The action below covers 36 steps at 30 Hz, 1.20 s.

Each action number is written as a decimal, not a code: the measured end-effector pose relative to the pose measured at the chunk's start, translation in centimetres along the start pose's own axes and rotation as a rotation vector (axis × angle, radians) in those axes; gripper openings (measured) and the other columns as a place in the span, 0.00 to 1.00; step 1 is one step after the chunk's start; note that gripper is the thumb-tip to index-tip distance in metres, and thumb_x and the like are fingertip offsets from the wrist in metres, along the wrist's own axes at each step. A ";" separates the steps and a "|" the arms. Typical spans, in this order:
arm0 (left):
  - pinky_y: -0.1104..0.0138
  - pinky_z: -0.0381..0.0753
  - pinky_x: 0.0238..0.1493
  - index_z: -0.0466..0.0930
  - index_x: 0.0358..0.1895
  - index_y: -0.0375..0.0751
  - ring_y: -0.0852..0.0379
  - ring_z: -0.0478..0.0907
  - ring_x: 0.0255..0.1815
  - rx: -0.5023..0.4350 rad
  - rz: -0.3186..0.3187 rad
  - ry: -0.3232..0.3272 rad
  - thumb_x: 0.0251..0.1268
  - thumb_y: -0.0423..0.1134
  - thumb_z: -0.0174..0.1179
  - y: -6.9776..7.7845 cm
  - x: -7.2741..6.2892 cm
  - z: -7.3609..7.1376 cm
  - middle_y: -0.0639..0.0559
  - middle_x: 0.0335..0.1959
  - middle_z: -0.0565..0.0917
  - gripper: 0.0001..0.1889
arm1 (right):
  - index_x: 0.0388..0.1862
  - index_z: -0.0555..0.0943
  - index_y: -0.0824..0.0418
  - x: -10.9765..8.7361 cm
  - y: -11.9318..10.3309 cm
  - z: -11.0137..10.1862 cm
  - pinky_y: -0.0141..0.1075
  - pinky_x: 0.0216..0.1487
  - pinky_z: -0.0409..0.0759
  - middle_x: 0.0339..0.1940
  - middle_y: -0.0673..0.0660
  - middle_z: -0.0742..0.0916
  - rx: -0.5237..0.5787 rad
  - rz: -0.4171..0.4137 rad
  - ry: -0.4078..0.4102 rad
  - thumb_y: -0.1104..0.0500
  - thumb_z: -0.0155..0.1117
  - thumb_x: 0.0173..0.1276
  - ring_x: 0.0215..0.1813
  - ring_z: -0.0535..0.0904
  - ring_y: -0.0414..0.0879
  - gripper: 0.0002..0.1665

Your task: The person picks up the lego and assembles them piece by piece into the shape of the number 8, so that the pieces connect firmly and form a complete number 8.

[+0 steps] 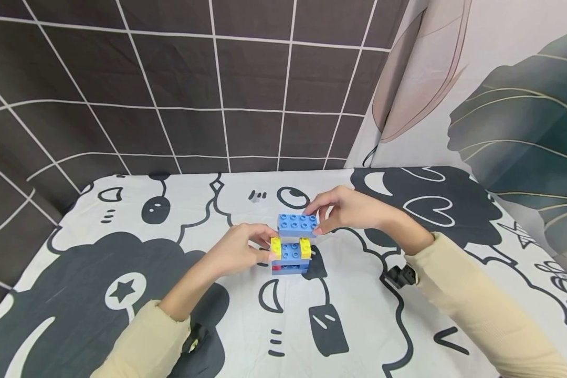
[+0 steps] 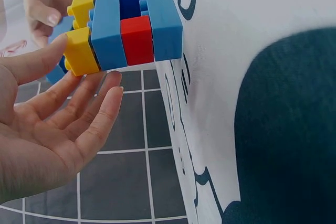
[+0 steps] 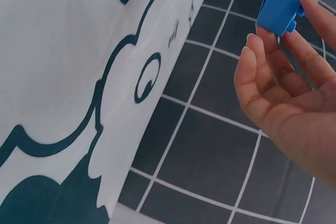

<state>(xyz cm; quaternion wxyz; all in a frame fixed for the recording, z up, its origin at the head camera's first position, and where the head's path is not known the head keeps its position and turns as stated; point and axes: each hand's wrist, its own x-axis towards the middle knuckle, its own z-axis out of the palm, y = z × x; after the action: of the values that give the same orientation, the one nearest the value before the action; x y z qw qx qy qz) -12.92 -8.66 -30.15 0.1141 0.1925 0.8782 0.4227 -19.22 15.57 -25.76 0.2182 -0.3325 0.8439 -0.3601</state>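
A small stack of toy building bricks stands on the cloth, with a blue brick [image 1: 290, 270] at the bottom. Between its two blue layers sits a red brick [image 2: 137, 40], clearest in the left wrist view. On top are a left yellow brick [image 1: 276, 249] and a right yellow brick [image 1: 305, 249]. My left hand [image 1: 240, 248] pinches the left yellow brick between thumb and fingers. My right hand [image 1: 352, 209] grips the right end of a studded blue brick [image 1: 295, 231], held over the yellow ones. Whether that brick touches them cannot be told.
A white cloth [image 1: 245, 325] with dark cartoon drawings covers the table. Behind it hangs a dark, white-lined grid backdrop [image 1: 250, 73]. A leaf-patterned curtain [image 1: 524, 105] is at the right.
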 end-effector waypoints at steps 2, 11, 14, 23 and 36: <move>0.57 0.73 0.43 0.79 0.46 0.35 0.52 0.77 0.42 0.007 0.015 0.000 0.51 0.30 0.65 0.0 0.0 0.0 0.51 0.38 0.82 0.16 | 0.47 0.81 0.63 -0.2 -0.4 0.2 0.34 0.30 0.74 0.36 0.52 0.82 0.009 -0.013 -0.014 0.62 0.70 0.52 0.36 0.76 0.48 0.21; 0.53 0.72 0.47 0.80 0.44 0.36 0.52 0.78 0.42 0.007 0.044 -0.006 0.52 0.31 0.65 -0.1 -0.1 -0.1 0.52 0.36 0.82 0.14 | 0.47 0.81 0.62 -0.6 -1.3 1.1 0.39 0.36 0.76 0.37 0.51 0.82 -0.003 -0.041 -0.043 0.63 0.69 0.53 0.39 0.76 0.47 0.20; 0.53 0.72 0.47 0.79 0.44 0.36 0.53 0.78 0.42 0.004 0.045 -0.008 0.52 0.31 0.65 -0.1 -0.1 0.0 0.52 0.36 0.82 0.13 | 0.47 0.81 0.63 -0.6 -1.3 1.3 0.39 0.36 0.76 0.38 0.50 0.82 -0.011 -0.045 -0.047 0.63 0.69 0.53 0.39 0.75 0.46 0.20; 0.53 0.72 0.47 0.79 0.44 0.36 0.52 0.78 0.42 0.006 0.040 -0.010 0.53 0.31 0.65 0.0 -0.2 -0.1 0.52 0.36 0.82 0.14 | 0.47 0.81 0.64 -0.6 -1.4 1.6 0.38 0.37 0.77 0.38 0.50 0.82 -0.029 -0.057 -0.044 0.63 0.69 0.53 0.38 0.75 0.46 0.20; 0.60 0.76 0.47 0.79 0.44 0.35 0.52 0.78 0.44 0.001 0.028 -0.012 0.54 0.30 0.63 0.2 -0.3 -0.2 0.49 0.38 0.82 0.13 | 0.47 0.81 0.64 -0.6 -1.8 1.8 0.38 0.34 0.76 0.37 0.49 0.82 -0.089 -0.058 -0.027 0.62 0.69 0.53 0.36 0.75 0.44 0.20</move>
<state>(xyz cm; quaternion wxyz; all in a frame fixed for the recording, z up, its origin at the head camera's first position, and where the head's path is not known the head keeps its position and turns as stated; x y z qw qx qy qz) -12.70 -8.82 -29.86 0.1136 0.2074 0.8749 0.4227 -16.99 14.19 -25.52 0.2042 -0.3710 0.8461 -0.3238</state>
